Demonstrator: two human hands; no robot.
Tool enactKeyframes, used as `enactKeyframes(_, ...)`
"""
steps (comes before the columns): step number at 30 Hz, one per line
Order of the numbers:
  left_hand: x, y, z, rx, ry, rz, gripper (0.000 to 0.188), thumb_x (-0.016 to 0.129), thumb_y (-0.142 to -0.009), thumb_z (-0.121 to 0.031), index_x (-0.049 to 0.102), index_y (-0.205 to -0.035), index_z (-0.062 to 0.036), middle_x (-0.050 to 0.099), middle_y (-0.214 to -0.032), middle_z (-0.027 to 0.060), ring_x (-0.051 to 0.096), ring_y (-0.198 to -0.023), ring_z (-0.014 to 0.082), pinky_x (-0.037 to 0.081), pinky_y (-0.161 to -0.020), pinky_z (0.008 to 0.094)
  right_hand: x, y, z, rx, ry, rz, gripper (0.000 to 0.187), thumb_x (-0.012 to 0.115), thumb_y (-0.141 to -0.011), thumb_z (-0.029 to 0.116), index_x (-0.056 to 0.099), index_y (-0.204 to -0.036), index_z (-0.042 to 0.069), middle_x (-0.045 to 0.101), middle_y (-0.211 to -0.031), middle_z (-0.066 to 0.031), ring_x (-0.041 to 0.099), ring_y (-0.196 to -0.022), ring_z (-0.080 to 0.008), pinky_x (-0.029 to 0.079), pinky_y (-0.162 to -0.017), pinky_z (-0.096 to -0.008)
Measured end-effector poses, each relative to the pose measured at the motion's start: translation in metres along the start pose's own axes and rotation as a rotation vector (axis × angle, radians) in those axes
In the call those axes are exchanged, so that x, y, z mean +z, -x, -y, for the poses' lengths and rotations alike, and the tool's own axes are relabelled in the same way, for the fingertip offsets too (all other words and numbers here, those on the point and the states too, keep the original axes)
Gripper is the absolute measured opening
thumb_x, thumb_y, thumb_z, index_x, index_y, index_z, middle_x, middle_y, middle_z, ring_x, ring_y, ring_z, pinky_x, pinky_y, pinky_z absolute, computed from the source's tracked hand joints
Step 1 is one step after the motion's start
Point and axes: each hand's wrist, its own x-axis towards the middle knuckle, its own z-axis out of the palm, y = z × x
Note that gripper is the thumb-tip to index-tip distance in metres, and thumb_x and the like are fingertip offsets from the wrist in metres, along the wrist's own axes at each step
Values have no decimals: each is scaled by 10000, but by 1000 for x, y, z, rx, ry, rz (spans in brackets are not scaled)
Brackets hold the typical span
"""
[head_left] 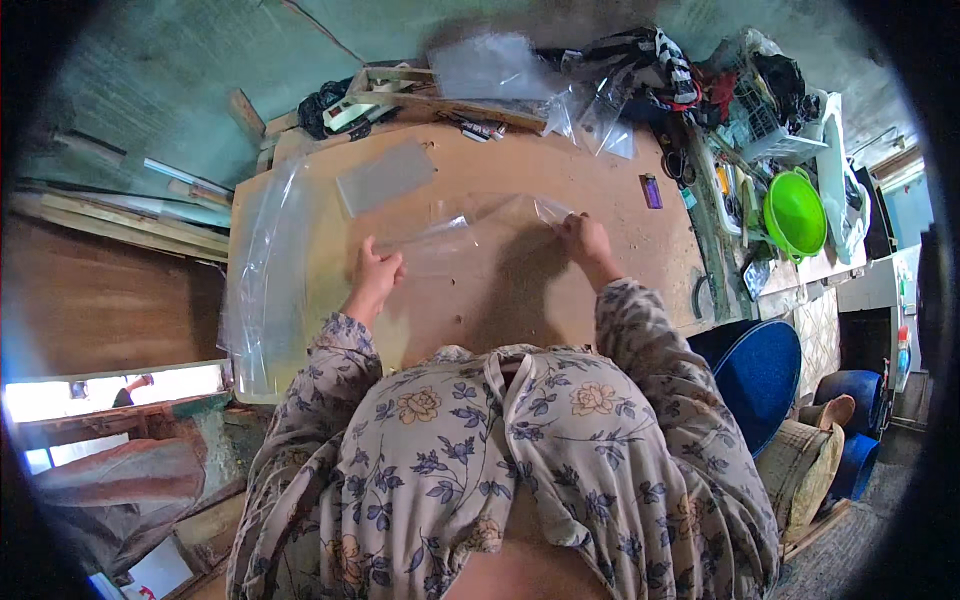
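Between my hands a clear plastic sheet (pixel 455 235) stretches above the wooden table (pixel 430 315), its surface catching the light. My left hand (pixel 375 272) pinches it at the left end, thumb pointing up. At the right end, my right hand (pixel 585 243) grips a corner with the fingers closed. A long strip of clear plastic (pixel 265 270) lies along the table's left side. Farther back, left of centre, rests a flat translucent rectangular sheet (pixel 386 178).
A wooden frame (pixel 450 103) and more clear plastic line the back edge. A purple lighter (pixel 652 191) lies at the right, near scissors (pixel 680 166). Beyond them stands a green colander (pixel 795 214). Blue barrels (pixel 752 375) are beside my right arm.
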Motion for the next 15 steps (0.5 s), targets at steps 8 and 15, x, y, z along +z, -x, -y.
enactKeyframes(8, 9, -41, -98, 198, -104, 27, 622, 498, -780, -77, 167, -1305, -36, 500, -647, 26, 430, -450, 95, 343, -393, 226, -117, -66, -10, -1086, 834, 267, 251, 545, -776, 302, 627, -794, 65, 624, -720, -110, 596, -659, -224, 443, -564, -346)
enactKeyframes(15, 20, -59, -153, 388, -321, -65, 444, 464, -777, -77, 389, -1212, -38, 625, -865, 56, 472, -490, 90, 380, -438, 234, -171, -69, 58, -308, 89, -43, 324, 541, -764, 386, 610, -793, 71, 589, -686, -135, 582, -643, -277, 432, -572, -357)
